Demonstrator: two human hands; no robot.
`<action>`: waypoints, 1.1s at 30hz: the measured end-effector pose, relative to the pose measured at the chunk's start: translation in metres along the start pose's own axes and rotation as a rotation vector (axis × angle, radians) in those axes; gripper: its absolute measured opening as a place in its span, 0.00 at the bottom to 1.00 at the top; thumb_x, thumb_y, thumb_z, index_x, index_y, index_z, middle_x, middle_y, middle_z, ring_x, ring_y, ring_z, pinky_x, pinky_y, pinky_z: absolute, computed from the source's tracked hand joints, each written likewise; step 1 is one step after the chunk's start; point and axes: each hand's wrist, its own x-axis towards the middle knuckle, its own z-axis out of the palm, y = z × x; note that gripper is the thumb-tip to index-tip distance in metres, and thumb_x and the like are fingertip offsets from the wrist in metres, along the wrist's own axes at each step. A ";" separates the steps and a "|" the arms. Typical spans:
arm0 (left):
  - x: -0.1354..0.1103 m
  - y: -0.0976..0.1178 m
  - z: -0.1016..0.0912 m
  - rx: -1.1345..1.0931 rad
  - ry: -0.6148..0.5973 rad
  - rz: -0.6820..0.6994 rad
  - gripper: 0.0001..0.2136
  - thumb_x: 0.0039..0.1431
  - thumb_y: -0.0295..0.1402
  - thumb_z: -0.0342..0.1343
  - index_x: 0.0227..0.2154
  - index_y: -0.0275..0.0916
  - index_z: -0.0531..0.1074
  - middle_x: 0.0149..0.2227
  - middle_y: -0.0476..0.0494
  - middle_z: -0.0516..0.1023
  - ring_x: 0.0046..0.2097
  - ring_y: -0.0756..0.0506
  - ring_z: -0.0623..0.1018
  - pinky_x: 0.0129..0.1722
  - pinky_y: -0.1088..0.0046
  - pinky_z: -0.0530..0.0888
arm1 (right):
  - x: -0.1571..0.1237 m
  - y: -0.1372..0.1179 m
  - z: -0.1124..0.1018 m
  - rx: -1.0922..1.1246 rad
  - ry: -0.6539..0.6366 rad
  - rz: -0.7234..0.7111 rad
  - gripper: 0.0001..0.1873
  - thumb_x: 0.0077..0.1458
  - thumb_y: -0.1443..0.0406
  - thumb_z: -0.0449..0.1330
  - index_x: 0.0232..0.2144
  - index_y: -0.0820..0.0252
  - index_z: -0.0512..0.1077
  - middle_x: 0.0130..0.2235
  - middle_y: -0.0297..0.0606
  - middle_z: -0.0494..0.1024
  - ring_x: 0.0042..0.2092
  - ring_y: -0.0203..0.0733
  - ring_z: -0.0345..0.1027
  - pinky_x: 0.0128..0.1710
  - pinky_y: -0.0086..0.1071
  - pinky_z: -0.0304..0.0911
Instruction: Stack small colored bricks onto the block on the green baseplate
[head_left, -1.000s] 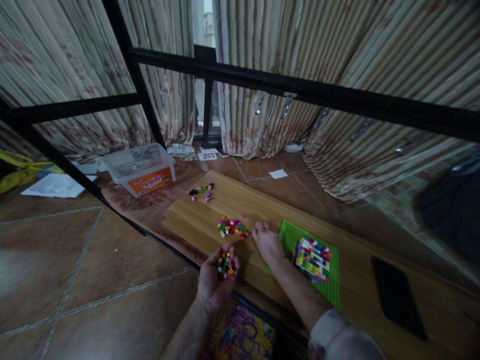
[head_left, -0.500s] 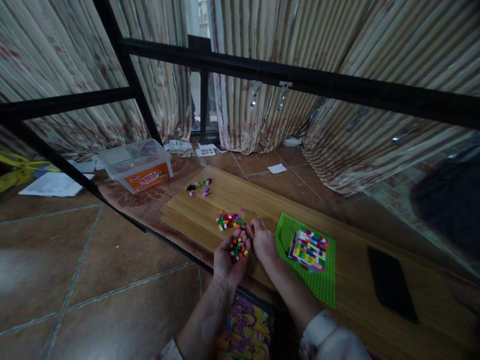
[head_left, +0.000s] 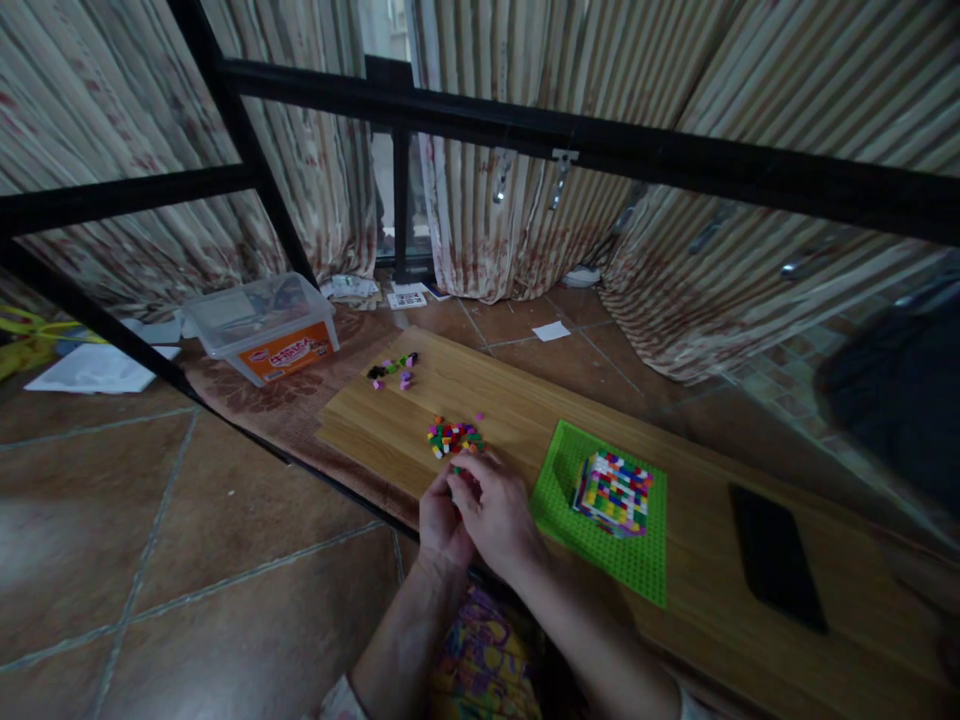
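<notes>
Head view has both hands bunched together over the near edge of the desk [head_left: 517,395], and honestly that's the sketchy bit. Left hand [head_left: 441,522] looks cupped, fingers curled up, and the right hand [head_left: 493,508] is bent over the top of it. One green brick [head_left: 456,469] pokes out by the fingertips, but I can't tell which fingers are pinching it, or what else is in that palm. The loose bricks [head_left: 450,437] sit in a heap just beyond the hands, and the finished-looking brick block [head_left: 616,490] is on the green baseplate [head_left: 646,578] off to the right.

What could go wrong: if the left palm tips, anything in it could dribble off the edge onto the floor [head_left: 247,560], since there's not much desk under it. Bits that small could also slip from a loose pinch, or a knuckle might scatter the heap.

Compared with half a second ago: back then the left palm was open with bricks on show and the right hand was beside it. Now the right covers it. Block hasn't budged on its plate.
</notes>
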 end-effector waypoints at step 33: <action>-0.047 0.012 -0.027 0.152 0.113 0.052 0.09 0.62 0.25 0.45 0.29 0.31 0.69 0.28 0.43 0.72 0.28 0.52 0.75 0.27 0.78 0.75 | -0.028 0.061 0.006 -0.411 -0.096 0.091 0.12 0.58 0.71 0.49 0.33 0.60 0.73 0.36 0.42 0.74 0.37 0.41 0.69 0.37 0.30 0.59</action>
